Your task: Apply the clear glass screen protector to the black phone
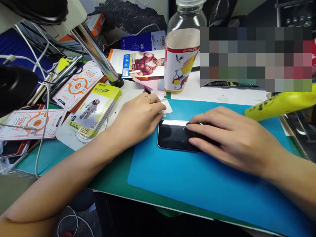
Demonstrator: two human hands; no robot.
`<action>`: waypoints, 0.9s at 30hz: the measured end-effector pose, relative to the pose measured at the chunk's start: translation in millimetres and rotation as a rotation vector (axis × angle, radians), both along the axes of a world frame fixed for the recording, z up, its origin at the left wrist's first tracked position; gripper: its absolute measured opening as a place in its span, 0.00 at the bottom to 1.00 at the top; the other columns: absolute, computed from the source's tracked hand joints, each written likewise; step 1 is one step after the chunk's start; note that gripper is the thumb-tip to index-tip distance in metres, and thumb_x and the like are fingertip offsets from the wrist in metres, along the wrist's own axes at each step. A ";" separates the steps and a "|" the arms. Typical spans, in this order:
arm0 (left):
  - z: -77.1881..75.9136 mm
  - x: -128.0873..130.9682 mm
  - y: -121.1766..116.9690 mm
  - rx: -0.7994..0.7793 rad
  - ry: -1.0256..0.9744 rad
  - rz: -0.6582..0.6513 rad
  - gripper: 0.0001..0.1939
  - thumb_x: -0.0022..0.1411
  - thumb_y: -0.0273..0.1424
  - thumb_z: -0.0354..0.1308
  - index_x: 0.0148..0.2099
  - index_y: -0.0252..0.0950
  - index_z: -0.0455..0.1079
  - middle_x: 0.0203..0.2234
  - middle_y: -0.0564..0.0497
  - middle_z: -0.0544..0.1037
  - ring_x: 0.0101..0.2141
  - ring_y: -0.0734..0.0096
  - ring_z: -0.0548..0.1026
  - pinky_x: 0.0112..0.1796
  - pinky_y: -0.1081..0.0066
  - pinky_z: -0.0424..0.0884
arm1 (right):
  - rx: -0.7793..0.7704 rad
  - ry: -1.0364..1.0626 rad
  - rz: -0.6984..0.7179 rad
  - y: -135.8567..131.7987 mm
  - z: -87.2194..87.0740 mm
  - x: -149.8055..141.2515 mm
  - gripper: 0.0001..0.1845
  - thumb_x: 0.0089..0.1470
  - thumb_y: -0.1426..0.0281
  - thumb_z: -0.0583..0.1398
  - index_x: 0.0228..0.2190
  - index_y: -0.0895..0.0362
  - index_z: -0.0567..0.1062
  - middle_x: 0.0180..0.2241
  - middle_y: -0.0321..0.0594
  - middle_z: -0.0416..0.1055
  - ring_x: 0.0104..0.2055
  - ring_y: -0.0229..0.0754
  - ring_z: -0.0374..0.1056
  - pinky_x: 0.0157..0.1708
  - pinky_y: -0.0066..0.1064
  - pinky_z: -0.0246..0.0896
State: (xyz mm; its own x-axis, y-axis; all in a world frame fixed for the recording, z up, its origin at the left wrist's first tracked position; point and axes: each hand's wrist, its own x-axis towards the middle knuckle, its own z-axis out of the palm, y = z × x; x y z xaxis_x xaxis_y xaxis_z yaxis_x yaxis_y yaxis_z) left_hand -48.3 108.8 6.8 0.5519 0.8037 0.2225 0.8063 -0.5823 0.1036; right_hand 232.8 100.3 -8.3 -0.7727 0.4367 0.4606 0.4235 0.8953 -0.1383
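A black smartphone (174,136) lies face up on the blue mat, light reflecting along its upper edge. My right hand (234,141) rests over the phone's right part, which it hides. Its fingers and thumb are stretched out and apart, with the tips on the dark screen. My left hand (140,113), wearing a ring, is closed just beyond the phone's left end. Thumb and index finger meet at a small white paper (168,107); how firmly they grip it is hidden.
A tall bottle (181,62) stands behind the phone. Left are a yellow battery box (95,108), white-orange boxes (79,85), a metal post (98,52) and loose cables. A yellow tube-like object (278,103) lies right. The blue mat (172,174) reaches near the table's front edge.
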 end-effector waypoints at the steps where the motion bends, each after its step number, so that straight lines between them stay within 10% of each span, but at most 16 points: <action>1: -0.7 -2.2 0.9 0.004 -0.005 0.004 0.11 0.75 0.30 0.58 0.49 0.36 0.82 0.47 0.43 0.84 0.46 0.53 0.81 0.44 0.57 0.77 | -0.003 -0.007 0.005 0.8 -0.4 -0.1 0.11 0.66 0.70 0.65 0.48 0.61 0.81 0.46 0.50 0.81 0.43 0.51 0.75 0.45 0.42 0.73; 19: -2.7 -1.5 4.0 -0.009 -0.081 0.044 0.10 0.75 0.32 0.59 0.43 0.37 0.81 0.39 0.47 0.83 0.38 0.60 0.81 0.34 0.65 0.71 | -0.034 -0.019 0.026 2.3 -2.7 -1.9 0.11 0.66 0.69 0.66 0.48 0.61 0.81 0.47 0.52 0.82 0.43 0.51 0.76 0.43 0.43 0.75; 27: 3.6 2.1 -3.6 0.128 -0.231 -0.223 0.11 0.78 0.29 0.55 0.45 0.37 0.78 0.39 0.48 0.85 0.38 0.66 0.82 0.38 0.68 0.74 | -0.039 0.048 -0.138 -2.7 1.4 -1.9 0.13 0.69 0.68 0.64 0.53 0.52 0.75 0.43 0.44 0.84 0.41 0.49 0.81 0.42 0.40 0.77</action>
State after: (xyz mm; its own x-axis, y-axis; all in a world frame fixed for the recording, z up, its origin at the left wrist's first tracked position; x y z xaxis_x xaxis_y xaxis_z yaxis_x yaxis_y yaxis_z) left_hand -46.3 105.2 10.3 0.6343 0.6262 0.4533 0.6211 -0.7619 0.1834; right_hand 230.9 97.6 -6.9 -0.6812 0.5559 0.4764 0.5345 0.8223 -0.1951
